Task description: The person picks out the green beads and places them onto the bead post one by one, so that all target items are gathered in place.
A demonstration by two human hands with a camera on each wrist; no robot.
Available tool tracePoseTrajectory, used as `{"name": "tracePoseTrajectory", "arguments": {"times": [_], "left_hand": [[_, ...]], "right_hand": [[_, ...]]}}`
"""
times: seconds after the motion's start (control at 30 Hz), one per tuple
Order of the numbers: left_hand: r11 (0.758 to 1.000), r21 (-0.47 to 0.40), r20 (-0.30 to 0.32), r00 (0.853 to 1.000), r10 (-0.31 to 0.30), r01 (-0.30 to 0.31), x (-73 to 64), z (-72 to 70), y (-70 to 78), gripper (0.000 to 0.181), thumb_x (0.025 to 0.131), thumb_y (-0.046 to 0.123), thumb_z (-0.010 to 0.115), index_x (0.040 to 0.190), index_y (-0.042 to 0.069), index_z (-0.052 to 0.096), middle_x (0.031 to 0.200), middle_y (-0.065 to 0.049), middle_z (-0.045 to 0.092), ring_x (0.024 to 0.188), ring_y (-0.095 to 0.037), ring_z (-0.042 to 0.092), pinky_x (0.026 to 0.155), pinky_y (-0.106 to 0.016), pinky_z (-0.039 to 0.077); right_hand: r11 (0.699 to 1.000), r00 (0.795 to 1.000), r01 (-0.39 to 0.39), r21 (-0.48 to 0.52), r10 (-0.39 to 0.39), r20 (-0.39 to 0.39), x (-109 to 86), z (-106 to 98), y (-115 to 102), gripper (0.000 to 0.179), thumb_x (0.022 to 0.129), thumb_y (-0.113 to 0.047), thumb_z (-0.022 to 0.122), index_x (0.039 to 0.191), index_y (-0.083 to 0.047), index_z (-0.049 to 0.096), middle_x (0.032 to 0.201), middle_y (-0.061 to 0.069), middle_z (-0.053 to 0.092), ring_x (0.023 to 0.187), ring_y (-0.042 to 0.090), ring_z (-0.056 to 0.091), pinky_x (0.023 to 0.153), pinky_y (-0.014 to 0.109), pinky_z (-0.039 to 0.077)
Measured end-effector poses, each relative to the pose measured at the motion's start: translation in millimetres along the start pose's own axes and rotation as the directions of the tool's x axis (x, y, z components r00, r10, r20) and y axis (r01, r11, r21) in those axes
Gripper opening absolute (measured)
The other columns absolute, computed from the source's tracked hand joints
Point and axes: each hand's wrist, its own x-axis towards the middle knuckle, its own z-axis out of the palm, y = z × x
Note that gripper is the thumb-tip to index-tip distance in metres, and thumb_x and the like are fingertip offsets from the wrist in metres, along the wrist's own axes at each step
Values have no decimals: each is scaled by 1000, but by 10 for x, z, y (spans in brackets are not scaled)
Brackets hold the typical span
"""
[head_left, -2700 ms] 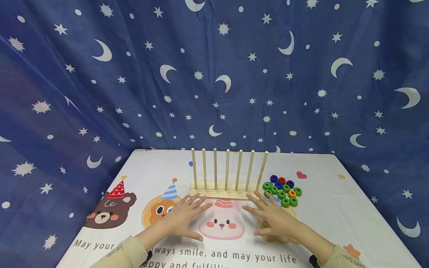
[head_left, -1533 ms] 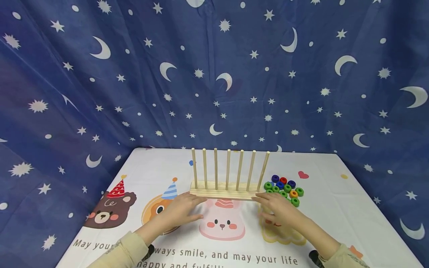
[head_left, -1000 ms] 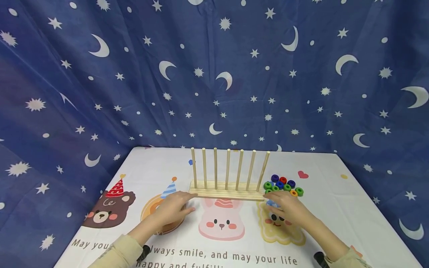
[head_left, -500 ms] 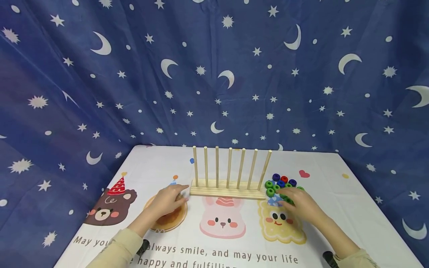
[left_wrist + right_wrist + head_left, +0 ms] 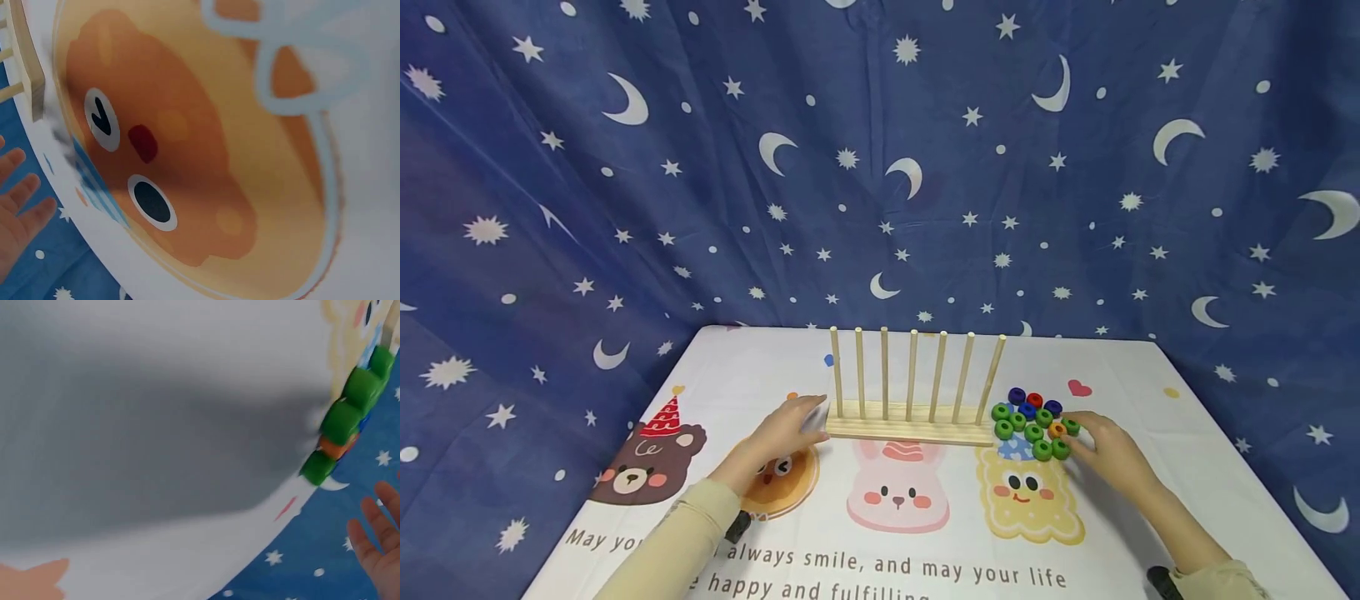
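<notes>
A wooden rack [image 5: 910, 433] with several upright bare pegs stands on the table in the head view. My left hand [image 5: 784, 435] is at its left end, fingers extended and thumb apart, holding nothing; in the left wrist view these fingers [image 5: 39, 215] are spread. To the right of the rack lies a cluster of ring beads: several green beads [image 5: 1042, 450], an orange bead [image 5: 1057, 430], a red bead [image 5: 1034, 401] and some blue ones [image 5: 1027, 410]. My right hand [image 5: 1112, 458] is by the cluster's right edge, its fingers loosely extended around that side and gripping nothing.
A white tablecloth [image 5: 1157, 417] printed with cartoon animals and lettering covers the table. Behind it and along the sides hangs a blue curtain [image 5: 880, 192] with moons and stars. A dark band [image 5: 739, 527] shows at the left wrist.
Both hands, earlier in front of the rack, have moved apart: the left to the rack's left end, the right across to the beads' right side. Rack and beads appear to stay in place.
</notes>
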Motion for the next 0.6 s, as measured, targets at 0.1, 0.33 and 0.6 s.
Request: {"name": "tracePoseTrajectory", "arguments": {"times": [0.1,0.33,0.6], "left_hand": [[999,-26,19,999,31,-30,69,11,-39,62,86,26,68,137,-3,46,138,-24,49,129,-39,45,107,-51,37],[1000,14,12,1000,26,-26,170,65,-106,59,88,26,66,136,-2,47,142,-24,44,130,-46,40,109,-58,30],[990,20,36,989,142,-143,171,168,-186,54,90,23,63,134,-4,49,143,-26,42,127,-55,38,104,-63,33]], "right_hand": [[1000,1000,-25,12,25,-6,-14,-15,98,38,85,-10,68,118,6,59,117,28,60,110,48,55,90,59,46],[999,999,-32,32,32,4,56,47,334,41,86,-12,66,122,7,55,118,33,57,109,51,53,87,60,45],[992,982,-105,72,92,167,126,82,451,49,85,-13,66,126,10,49,125,38,50,115,55,46,93,64,40]]}}
